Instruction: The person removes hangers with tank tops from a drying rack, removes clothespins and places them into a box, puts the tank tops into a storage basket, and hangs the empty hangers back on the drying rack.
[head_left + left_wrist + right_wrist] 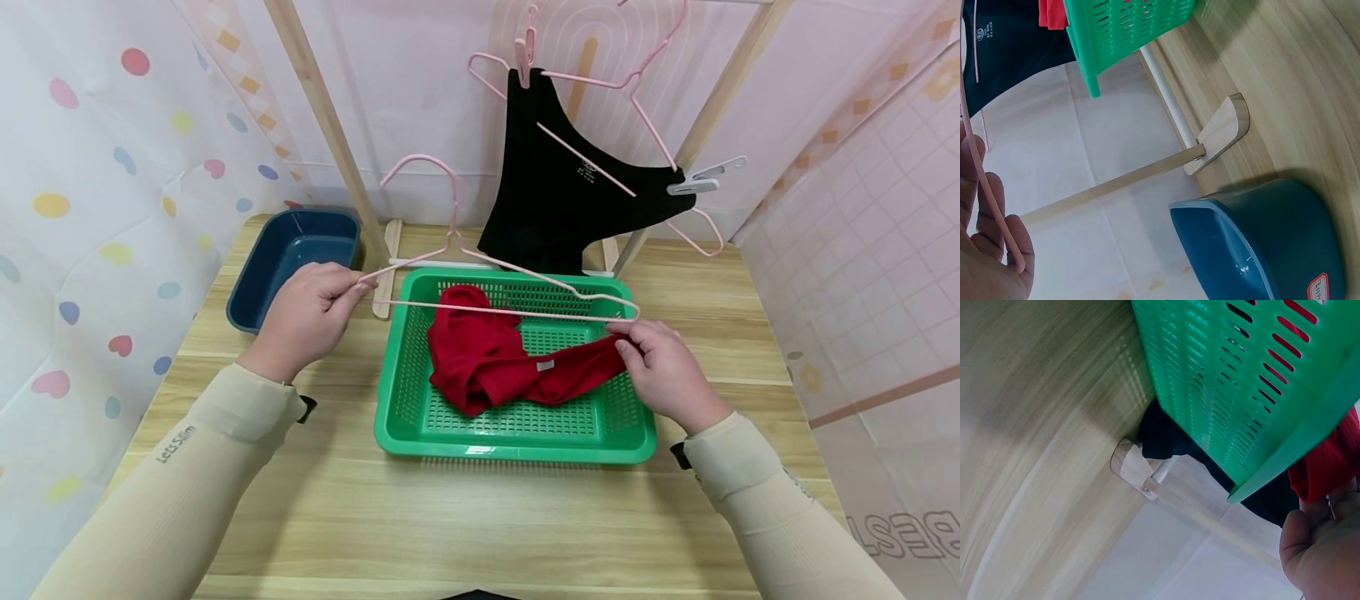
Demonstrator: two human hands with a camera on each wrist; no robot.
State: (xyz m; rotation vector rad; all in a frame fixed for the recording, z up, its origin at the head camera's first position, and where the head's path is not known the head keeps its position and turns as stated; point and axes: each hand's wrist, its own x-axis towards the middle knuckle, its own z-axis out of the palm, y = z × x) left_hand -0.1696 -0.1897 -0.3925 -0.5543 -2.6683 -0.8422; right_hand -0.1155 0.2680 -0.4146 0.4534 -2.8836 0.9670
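Note:
In the head view my left hand [311,312] pinches the left end of a pink clothes hanger [525,312], its hook pointing up and away. The hanger stretches across above the green basket [517,452]. At the basket's right side, my right hand [667,371] grips one end of red underwear [480,354] with a small white label; the rest lies bunched in the basket. The hanger's right end meets the right fingers, but I cannot tell whether they hold it too. The right wrist view shows the red cloth [1329,462] at the fingertips.
Behind the basket, black underwear [555,183] hangs from another pink hanger, held by a pink clothespin [524,58] and a grey clothespin [693,187]. A wooden rack post [330,125] rises at the back left, near a dark blue basin [281,242].

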